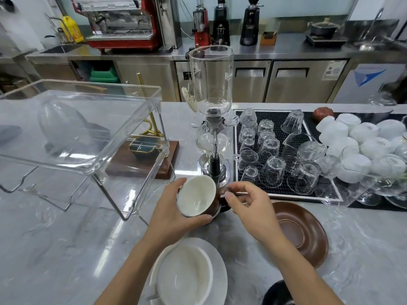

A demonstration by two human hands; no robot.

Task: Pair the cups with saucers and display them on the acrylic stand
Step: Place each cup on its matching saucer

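Observation:
A brown cup with a white inside is tilted toward me above the marble counter. My left hand cups its body from below and the left. The thumb and forefinger of my right hand pinch its handle. To the right a brown saucer lies on the counter with nothing on it. Near the bottom edge a white cup sits on a white saucer. The clear acrylic stand is at the left, with nothing on its top shelf. Something dark and round peeks in at the bottom right.
A glass siphon coffee maker stands just behind my hands. Upturned glasses fill a black mat to the right, with white cups heaped beyond. A wooden base with a brass stand sits behind the acrylic stand. Coffee machines line the back counter.

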